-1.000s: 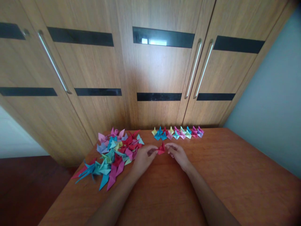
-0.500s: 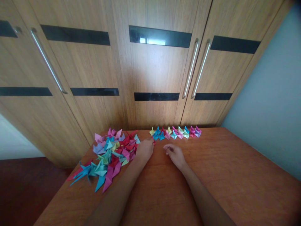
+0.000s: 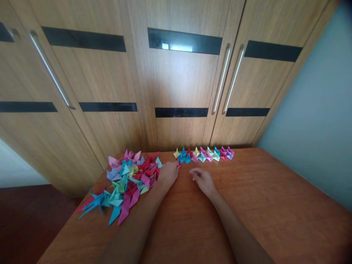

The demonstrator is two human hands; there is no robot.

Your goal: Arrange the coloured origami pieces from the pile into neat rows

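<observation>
My left hand [image 3: 168, 173] is closed on a small red origami crane [image 3: 179, 165], just in front of the left end of two rows of folded paper cranes. Most of this red piece is hidden by my fingers. The rows hold several colours, among them a yellow crane [image 3: 176, 153], a blue crane [image 3: 187, 158] and a pink crane [image 3: 209, 157]. To the right of it, my right hand [image 3: 202, 179] rests low over the table with fingers loosely bent, a gap by the thumb and nothing visible in it. A heap of colourful origami cranes [image 3: 125, 179] lies left of my left forearm.
The brown wooden table [image 3: 264, 205] reaches back to a wooden wardrobe [image 3: 178, 80] with long metal handles [image 3: 221, 79]. A pale wall [image 3: 316, 102] stands along the right side. The dark red floor [image 3: 30, 216] shows beyond the table's left edge.
The whole view has shifted slightly. My left hand stays by the left end of the rows with the red crane, and my right hand keeps nearly the same pose.
</observation>
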